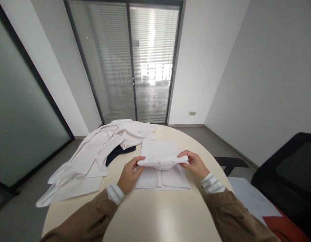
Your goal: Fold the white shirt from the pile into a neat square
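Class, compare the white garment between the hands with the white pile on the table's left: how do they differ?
The garment is folded into a neat rectangle; the pile lies loose and rumpled. The garment is held at both ends by the left hand and right hand; the pile is untouched. The garment is compact; the pile sprawls over the table edge. Both are white cloth.

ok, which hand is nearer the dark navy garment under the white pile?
Left. The left hand sits just right of the navy garment; the right hand is farther right, across the folded white shirt both hold.
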`<action>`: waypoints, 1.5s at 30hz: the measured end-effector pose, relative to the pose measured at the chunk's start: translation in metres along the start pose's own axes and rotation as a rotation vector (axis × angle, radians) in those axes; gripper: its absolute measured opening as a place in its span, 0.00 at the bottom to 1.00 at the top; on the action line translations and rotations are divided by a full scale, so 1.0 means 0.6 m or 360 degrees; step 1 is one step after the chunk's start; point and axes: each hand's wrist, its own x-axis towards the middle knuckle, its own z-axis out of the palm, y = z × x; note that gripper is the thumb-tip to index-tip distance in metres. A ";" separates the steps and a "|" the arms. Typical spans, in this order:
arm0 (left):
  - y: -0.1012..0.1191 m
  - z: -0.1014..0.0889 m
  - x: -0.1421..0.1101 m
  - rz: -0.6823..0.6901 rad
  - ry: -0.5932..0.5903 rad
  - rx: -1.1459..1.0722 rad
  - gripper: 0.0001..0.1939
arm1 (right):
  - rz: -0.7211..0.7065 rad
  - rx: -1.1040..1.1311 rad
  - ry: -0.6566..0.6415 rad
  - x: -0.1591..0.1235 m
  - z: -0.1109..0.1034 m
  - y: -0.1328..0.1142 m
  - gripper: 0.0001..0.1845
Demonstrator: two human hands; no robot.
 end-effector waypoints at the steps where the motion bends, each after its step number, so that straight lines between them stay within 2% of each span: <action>1: -0.001 -0.001 0.000 0.0075 0.0002 0.0092 0.12 | -0.0030 -0.0043 -0.0003 -0.001 -0.001 -0.001 0.17; 6: 0.001 -0.006 -0.004 0.0445 -0.0071 0.0427 0.12 | -0.0176 -0.0437 -0.0080 -0.007 -0.008 -0.009 0.09; 10: 0.008 -0.017 -0.009 0.0581 -0.0327 0.0701 0.11 | -0.0163 -0.0688 -0.0315 -0.015 -0.029 -0.012 0.13; 13: 0.013 -0.026 -0.010 0.0629 -0.0377 0.0878 0.13 | -0.0286 -0.0786 -0.0355 -0.017 -0.039 -0.020 0.18; 17: 0.022 -0.027 -0.009 0.0876 -0.0387 0.1062 0.13 | -0.0509 -0.0828 -0.0385 -0.014 -0.020 -0.048 0.22; 20: 0.029 -0.023 -0.008 0.0973 -0.0356 0.1121 0.18 | -0.0616 -0.0851 -0.0515 -0.014 0.007 -0.067 0.30; 22: 0.031 -0.021 -0.007 0.1002 -0.0376 0.1127 0.22 | -0.0560 -0.0912 -0.0614 -0.017 0.020 -0.074 0.31; 25: 0.029 -0.018 -0.007 0.0978 -0.0528 0.1119 0.24 | -0.0375 -0.0994 -0.0723 -0.022 0.027 -0.078 0.31; 28: 0.021 -0.014 -0.005 0.0899 -0.0654 0.1116 0.15 | -0.0236 -0.1042 -0.0812 -0.025 0.028 -0.079 0.35; 31: 0.013 -0.011 -0.004 0.0898 -0.0654 0.1123 0.07 | -0.0137 -0.1059 -0.0846 -0.024 0.029 -0.080 0.29; 34: 0.008 -0.009 -0.001 0.0908 -0.0526 0.1094 0.09 | -0.0219 -0.1048 -0.0774 -0.021 0.028 -0.079 0.22; 38: 0.001 -0.005 0.004 0.0913 -0.0342 0.0981 0.15 | -0.0540 -0.1197 -0.0585 -0.017 0.023 -0.080 0.24; 42: -0.003 -0.005 0.003 0.0980 -0.0533 0.1019 0.15 | -0.0564 -0.1482 -0.0692 -0.020 0.024 -0.087 0.23; 45: 0.005 -0.006 -0.001 0.0863 -0.0635 0.1087 0.14 | -0.0476 -0.1591 -0.0767 -0.026 0.033 -0.094 0.23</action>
